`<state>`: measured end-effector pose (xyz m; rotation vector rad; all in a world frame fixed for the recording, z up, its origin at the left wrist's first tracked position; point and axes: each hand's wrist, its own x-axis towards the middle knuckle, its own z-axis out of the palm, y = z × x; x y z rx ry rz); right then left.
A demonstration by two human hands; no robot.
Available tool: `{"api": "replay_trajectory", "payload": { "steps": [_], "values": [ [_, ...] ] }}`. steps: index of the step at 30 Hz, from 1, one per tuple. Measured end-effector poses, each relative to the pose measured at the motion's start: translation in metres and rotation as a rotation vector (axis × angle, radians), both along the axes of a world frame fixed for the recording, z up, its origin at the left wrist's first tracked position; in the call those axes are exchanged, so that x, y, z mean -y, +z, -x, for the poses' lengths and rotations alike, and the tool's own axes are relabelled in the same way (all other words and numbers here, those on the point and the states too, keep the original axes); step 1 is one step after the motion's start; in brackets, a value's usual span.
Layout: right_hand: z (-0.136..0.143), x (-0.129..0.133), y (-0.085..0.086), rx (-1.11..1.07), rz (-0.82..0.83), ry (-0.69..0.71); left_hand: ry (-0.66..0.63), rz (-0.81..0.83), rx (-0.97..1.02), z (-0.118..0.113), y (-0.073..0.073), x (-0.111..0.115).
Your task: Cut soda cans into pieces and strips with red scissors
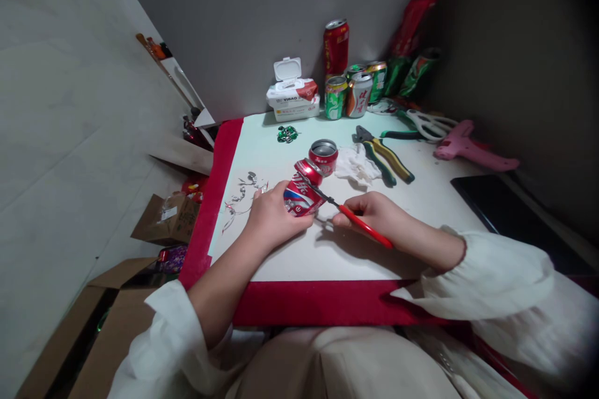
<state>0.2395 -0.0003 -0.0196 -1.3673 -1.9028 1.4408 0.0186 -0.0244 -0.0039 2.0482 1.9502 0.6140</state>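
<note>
My left hand [275, 215] is wrapped round a red soda can [305, 190] with a blue and white band, tilted above the table. In my right hand [374, 215] is a pair of red-handled pliers [356, 222], seen edge-on. Their slim dark jaws reach the can's upper side; whether they grip the metal I cannot tell. Just behind stands the cut part of a red can [322, 154], its round opening up. Crumpled white tissue [357, 165] lies to its right. Thin metal scraps [239, 190] are scattered left of my left hand.
Several drink cans [359, 96] and an open wipes pack [294, 100] line the back. Right of the tissue lie yellow-green pliers [381, 156], white-handled scissors [431, 126], a pink glue gun [475, 148] and a black tablet-like slab [505, 209]. A green metallic cluster [287, 133] sits at back left.
</note>
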Motion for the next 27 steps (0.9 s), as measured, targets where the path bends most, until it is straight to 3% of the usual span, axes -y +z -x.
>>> {"api": "replay_trajectory", "payload": {
  "steps": [11,14,17,20,23,27],
  "values": [
    [-0.008,0.025,0.001,-0.122,0.193,-0.005,-0.085,0.013,-0.006,-0.002,0.002,0.003],
    [-0.012,0.03,0.002,-0.138,0.215,0.003,-0.055,0.049,0.054,-0.001,0.006,0.002],
    [-0.014,0.03,0.008,-0.165,0.18,0.013,-0.025,0.057,0.112,0.003,0.01,0.001],
    [-0.018,0.025,0.02,-0.21,0.119,-0.006,-0.08,0.015,0.123,0.008,0.01,0.0],
    [-0.025,0.015,0.035,-0.215,-0.031,-0.072,-0.138,-0.088,0.095,0.014,0.01,-0.001],
    [-0.033,0.002,0.046,-0.258,-0.214,-0.092,-0.107,-0.258,0.065,0.022,0.016,-0.003]
  ]
}}
